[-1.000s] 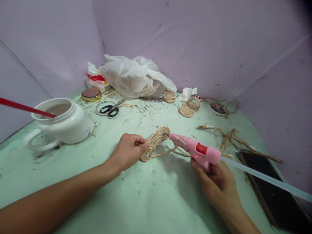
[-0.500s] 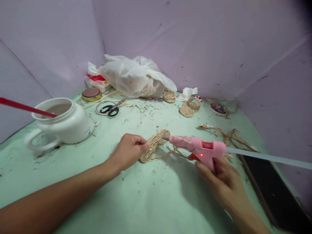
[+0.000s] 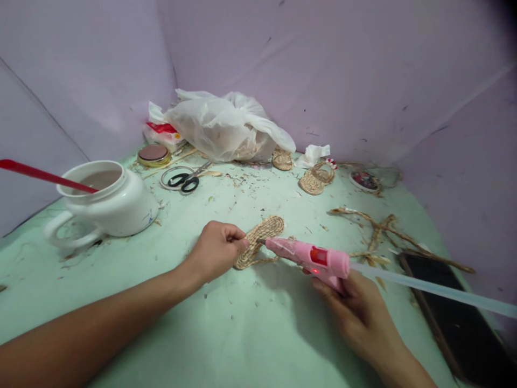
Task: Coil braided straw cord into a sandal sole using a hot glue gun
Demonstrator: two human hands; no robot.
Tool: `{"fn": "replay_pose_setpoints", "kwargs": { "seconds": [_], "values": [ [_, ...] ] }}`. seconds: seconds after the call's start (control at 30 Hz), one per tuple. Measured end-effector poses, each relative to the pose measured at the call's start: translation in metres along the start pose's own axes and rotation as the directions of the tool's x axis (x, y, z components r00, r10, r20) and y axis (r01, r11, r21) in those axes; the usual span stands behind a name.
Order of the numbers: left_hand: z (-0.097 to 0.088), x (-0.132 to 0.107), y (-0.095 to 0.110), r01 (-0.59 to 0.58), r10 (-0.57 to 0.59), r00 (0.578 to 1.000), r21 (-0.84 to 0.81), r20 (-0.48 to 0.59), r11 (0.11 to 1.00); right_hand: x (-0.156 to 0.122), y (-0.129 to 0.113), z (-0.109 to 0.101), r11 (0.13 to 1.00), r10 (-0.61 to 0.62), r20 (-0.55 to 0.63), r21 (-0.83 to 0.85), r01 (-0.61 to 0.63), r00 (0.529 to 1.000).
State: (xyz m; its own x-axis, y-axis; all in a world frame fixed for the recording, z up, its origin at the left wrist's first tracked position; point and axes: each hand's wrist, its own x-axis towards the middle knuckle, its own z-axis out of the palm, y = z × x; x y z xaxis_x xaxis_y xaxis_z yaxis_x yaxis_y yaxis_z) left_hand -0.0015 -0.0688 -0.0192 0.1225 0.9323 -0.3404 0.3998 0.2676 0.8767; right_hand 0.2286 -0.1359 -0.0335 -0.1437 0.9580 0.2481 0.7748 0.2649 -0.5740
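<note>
Just left of the middle, my left hand [image 3: 220,250] pinches the left edge of a sole-shaped piece of coiled braided straw [image 3: 264,230], which rests on the table. My right hand [image 3: 355,307] is closed around the grip of a pink hot glue gun [image 3: 307,253] with a small red light on its side. Its metal tip is at the straw piece's right side, near its middle; whether it touches cannot be told. A long pale glue stick [image 3: 432,289] juts from the back of the gun. A loose tail of braid runs under the gun, partly hidden.
A white mug [image 3: 115,202] holding a red-handled utensil stands at the left. Scissors [image 3: 186,180], a round tin [image 3: 154,155], a plastic bag [image 3: 226,126] and small woven slippers [image 3: 315,179] lie behind. Braided strands [image 3: 377,231] and a dark phone [image 3: 456,318] are at the right.
My right hand has moved the glue gun left and slightly down, so its tip has gone from the straw piece's upper end toward its middle. My left hand keeps its pinch.
</note>
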Motion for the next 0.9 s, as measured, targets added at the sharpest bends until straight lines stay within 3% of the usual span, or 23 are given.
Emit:
{"fn": "replay_pose_setpoints", "kwargs": {
  "seconds": [0.37,0.77,0.9],
  "values": [
    [0.001,-0.001,-0.004,-0.042,0.043,0.999,0.048,-0.008,0.998,0.000,0.000,-0.003,0.990,-0.096,0.024,-0.098,0.098,0.995],
    [-0.001,0.000,0.000,-0.011,0.011,1.000,0.037,0.002,0.999,0.001,0.001,0.001,1.000,0.016,-0.035,-0.010,-0.016,0.999],
    [-0.003,0.000,-0.001,-0.005,0.004,1.000,0.049,0.017,0.999,0.007,-0.003,-0.009,0.970,0.182,-0.108,0.186,-0.160,0.977]
  ]
}}
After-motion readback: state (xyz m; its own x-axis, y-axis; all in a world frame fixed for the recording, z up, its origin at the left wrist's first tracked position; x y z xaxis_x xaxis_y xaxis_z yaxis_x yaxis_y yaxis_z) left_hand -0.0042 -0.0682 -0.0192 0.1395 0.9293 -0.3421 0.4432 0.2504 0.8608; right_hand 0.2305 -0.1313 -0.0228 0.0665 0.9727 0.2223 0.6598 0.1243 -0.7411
